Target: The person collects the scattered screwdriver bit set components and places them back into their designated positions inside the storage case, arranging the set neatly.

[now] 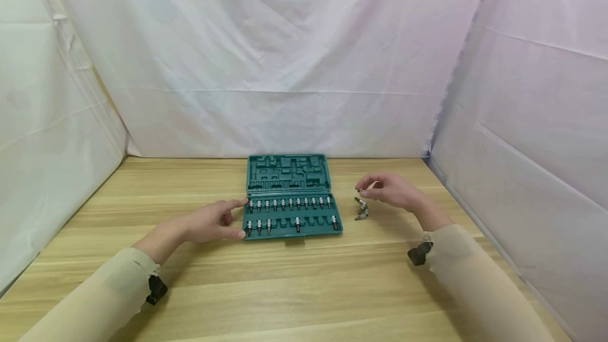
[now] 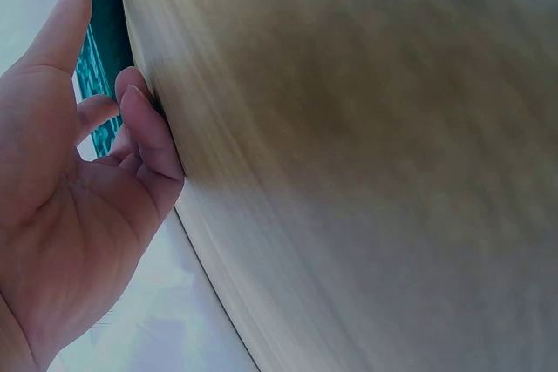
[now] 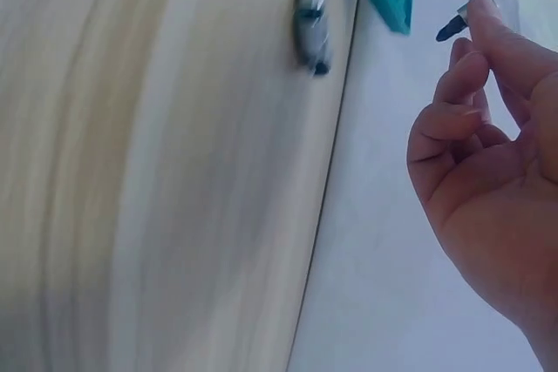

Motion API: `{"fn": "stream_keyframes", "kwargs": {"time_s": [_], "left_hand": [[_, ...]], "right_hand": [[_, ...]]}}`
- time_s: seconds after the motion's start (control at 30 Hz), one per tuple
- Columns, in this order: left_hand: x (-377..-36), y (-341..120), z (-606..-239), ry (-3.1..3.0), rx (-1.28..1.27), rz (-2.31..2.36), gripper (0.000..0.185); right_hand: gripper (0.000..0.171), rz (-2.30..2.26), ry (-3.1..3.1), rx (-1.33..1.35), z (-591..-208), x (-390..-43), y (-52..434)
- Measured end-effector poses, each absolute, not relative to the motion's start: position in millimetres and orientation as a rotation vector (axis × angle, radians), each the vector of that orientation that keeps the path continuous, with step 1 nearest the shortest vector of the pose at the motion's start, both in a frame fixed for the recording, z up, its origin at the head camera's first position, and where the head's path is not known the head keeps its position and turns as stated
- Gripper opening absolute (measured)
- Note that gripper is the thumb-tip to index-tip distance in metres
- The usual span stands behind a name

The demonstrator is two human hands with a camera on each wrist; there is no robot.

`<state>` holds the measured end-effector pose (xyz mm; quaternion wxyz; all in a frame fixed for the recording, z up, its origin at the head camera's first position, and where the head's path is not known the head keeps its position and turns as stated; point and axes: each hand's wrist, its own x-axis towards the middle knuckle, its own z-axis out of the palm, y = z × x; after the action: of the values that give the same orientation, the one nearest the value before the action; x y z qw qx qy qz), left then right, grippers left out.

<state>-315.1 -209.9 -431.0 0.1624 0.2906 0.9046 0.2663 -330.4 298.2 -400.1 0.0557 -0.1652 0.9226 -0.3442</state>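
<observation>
My right hand [image 1: 391,191] pinches one small bit [image 3: 450,29] right of the green case [image 1: 285,214], near some loose bits [image 1: 363,207]. My left hand [image 1: 204,224] touches the case's left side, not gripping. I think I'm at the bit-holding step; next calls for a steady pinch.
</observation>
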Motion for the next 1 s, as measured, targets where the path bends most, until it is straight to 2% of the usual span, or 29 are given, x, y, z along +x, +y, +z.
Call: {"fn": "stream_keyframes", "kwargs": {"time_s": [0.33, 0.6, 1.0], "left_hand": [[-313.6, -210.4, -429.9, 2.569, 0.816, 0.773, 0.097], [-314.6, -210.8, -431.3, 2.579, 0.827, 0.763, 0.096], [-314.7, -210.4, -431.4, 2.598, 0.837, 0.739, 0.096]], "right_hand": [[0.029, -1.205, 2.65, -0.609, -386.5, -325.5, 251.9], [0.022, -1.262, 2.537, -0.706, -388.1, -324.3, 223.4], [0.038, -1.315, 2.426, -0.769, -395.8, -329.8, 193.2]]}}
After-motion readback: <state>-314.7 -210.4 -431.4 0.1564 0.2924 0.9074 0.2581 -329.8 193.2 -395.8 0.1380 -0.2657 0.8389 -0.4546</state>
